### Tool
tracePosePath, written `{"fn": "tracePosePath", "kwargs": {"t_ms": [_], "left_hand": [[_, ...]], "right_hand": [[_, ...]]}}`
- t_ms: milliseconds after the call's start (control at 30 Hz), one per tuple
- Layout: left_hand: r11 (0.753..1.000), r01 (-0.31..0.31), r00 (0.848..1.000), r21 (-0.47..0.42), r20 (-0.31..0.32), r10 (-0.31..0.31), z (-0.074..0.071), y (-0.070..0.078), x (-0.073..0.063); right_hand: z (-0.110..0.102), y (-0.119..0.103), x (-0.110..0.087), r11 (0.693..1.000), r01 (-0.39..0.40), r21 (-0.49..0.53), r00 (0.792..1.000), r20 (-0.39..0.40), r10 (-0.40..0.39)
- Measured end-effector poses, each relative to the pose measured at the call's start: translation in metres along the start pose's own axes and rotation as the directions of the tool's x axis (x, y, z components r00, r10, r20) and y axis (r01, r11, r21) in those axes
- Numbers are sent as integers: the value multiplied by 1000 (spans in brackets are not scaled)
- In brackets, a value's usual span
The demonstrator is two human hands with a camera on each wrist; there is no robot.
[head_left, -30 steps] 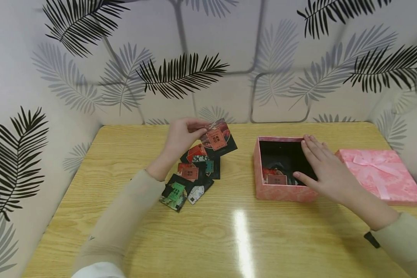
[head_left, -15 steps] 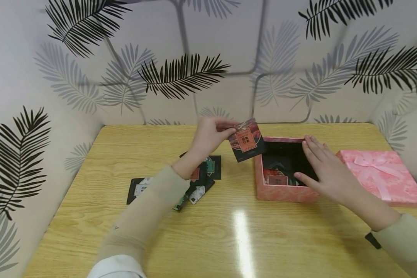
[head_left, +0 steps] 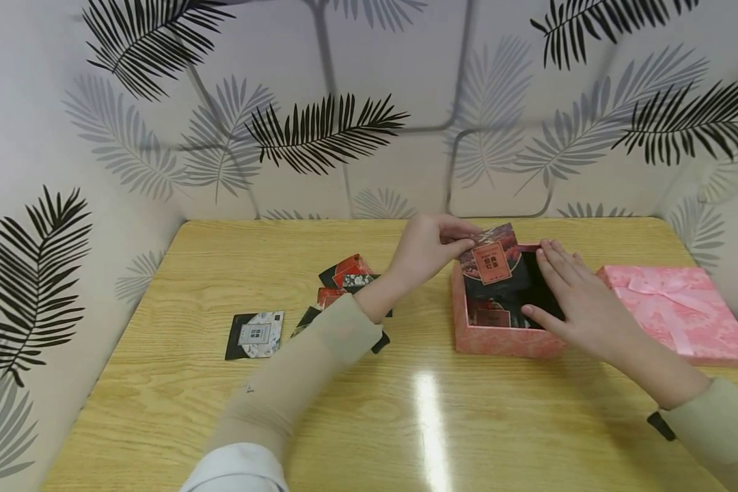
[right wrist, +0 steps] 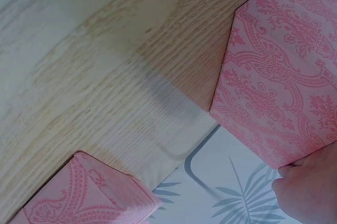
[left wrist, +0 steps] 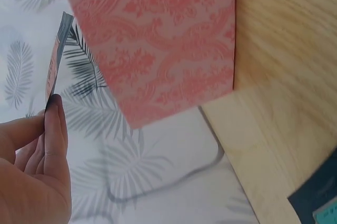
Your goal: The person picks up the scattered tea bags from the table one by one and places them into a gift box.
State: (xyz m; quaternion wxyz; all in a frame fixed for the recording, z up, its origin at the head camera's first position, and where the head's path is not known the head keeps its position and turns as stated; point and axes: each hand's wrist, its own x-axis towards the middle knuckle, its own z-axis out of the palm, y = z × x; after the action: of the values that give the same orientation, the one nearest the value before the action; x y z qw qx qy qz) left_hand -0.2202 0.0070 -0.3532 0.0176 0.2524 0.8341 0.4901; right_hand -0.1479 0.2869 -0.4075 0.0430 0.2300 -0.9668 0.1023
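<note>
My left hand [head_left: 433, 246] pinches the corner of a black-and-red tea sachet [head_left: 492, 263] between thumb and fingers. The sachet is tilted over the left part of an open pink box [head_left: 507, 343] with a dark inside. Another red-labelled sachet [head_left: 492, 318] lies in the box. My right hand [head_left: 581, 301] rests on the box's right side with straight fingers, its thumb over the opening. In the left wrist view the sachet [left wrist: 57, 58] stands edge-on above the fingertips, beside the box's patterned outer wall [left wrist: 163, 45].
Several sachets [head_left: 344, 270] lie in a loose pile left of the box, partly hidden by my left arm. A white-and-black sachet [head_left: 255, 335] lies apart, farther left. The pink lid [head_left: 676, 311] with a bow rests right of the box on the wooden table [head_left: 369, 424].
My left hand has carried the red-labelled sachet rightward from the pile to over the box. The white-and-black sachet has come into sight from behind the arm. My right hand stays put.
</note>
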Motion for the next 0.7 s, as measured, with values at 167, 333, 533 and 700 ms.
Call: {"fn": "tracePosePath", "kwargs": {"t_ms": [167,333,533,700], "left_hand": [[999,-11,999,48,48,8,15,2,4],[991,-10,996,135,91,-3,25,4,5],[979,-18,987,203,159,-15,36,2,5],[960,-59,980,272,197,5,40,2,7]], "right_hand": [[0,0,2,1000,2,9,1000,0,-2],[0,0,2,1000,8,14,1000,5,-8],[0,0,0,1000,8,13,1000,-5,-8],[2,1,0,1000,13,11,1000,-12,-13]]}}
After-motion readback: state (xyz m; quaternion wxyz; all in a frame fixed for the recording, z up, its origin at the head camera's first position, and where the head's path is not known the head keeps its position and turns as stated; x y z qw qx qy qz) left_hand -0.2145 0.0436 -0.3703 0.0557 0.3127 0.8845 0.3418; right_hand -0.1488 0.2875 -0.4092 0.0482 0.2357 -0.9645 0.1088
